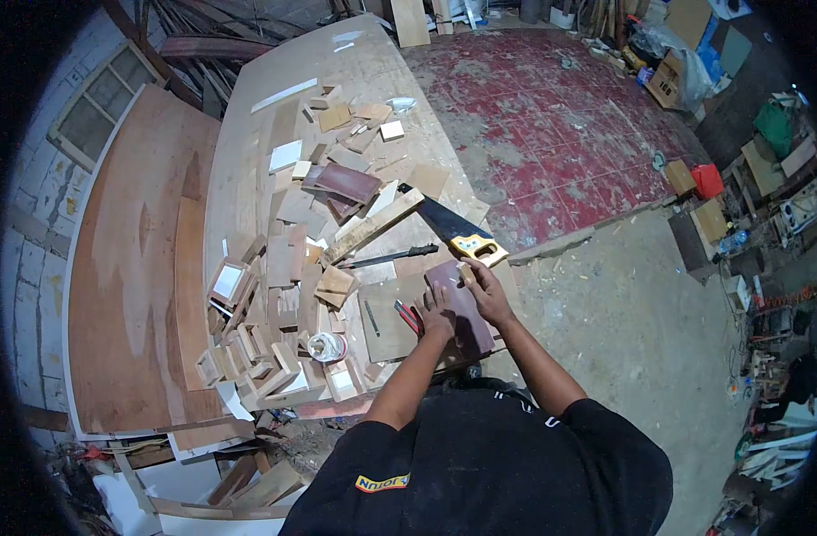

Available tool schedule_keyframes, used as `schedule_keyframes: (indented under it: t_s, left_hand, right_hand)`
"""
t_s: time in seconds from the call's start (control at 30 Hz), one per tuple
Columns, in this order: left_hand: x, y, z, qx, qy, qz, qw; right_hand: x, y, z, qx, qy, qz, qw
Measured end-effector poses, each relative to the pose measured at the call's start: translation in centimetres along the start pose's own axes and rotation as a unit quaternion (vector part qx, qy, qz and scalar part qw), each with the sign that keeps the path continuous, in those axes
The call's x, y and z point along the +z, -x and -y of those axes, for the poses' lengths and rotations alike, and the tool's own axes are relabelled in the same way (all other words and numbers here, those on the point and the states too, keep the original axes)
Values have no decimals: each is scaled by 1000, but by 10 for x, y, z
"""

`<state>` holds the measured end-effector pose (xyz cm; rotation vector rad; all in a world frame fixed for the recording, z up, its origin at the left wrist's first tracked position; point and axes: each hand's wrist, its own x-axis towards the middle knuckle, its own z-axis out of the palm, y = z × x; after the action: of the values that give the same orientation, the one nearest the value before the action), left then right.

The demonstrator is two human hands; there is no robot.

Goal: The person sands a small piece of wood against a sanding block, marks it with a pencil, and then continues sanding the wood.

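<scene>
Small wood offcuts crowd the left of the surface, with a tape roll at their near edge. The left hand lies flat, fingers spread, on a dark reddish panel at the near right edge. The right hand pinches the panel's far edge. Just beyond lies a yellow-handled handsaw.

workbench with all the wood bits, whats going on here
A person in a black shirt stands at a long wooden workbench strewn with small wood offcuts. Both hands rest on a flat dark reddish-brown rectangular panel at the bench's near edge: the left hand presses on its left side, and the right hand is at its far end. A handsaw with a yellow handle lies just beyond the panel, a red-handled tool beside the left hand. Neither is held.
</scene>
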<state>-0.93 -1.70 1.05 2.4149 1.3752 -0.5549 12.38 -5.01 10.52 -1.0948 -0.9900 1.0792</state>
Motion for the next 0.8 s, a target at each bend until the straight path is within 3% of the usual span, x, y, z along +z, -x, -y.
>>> schedule_keyframes:
  t_s: [0.27, 0.37, 0.43, 0.57, 0.67, 0.73, 0.77, 0.8]
  left_hand:
    - [16, -9, 1, -7, -17, -38, 999]
    - [-2, 0, -3, -8, -5, 19, 1000]
    - [-1, -3, -3, -10, -15, 18, 1000]
    - [14, -12, 2, -9, -15, -17, 1000]
    - [7, -7, -1, -7, 17, -6, 1000]
    - [2, -6, -2, -15, 26, -4, 1000]
    - [3, -7, -3, -21, 34, -4, 999]
    - [11, -11, -2, -21, 34, -2, 999]
  right_hand:
    - [-3, 4, 5, 52, -8, -14, 998]
    - [-5, 4, 0, 89, -76, -3, 993]
    - [-4, 2, -6, 104, -170, -10, 980]
    - [-6, 4, -8, 128, -188, -5, 974]
    - [-13, 1, -20, 132, -118, -34, 984]
    - [-23, -3, -34, 204, -45, -126, 970]
    - [-29, -6, -49, 205, -45, -125, 970]
    - [-35, -8, -69, 109, 166, -148, 969]
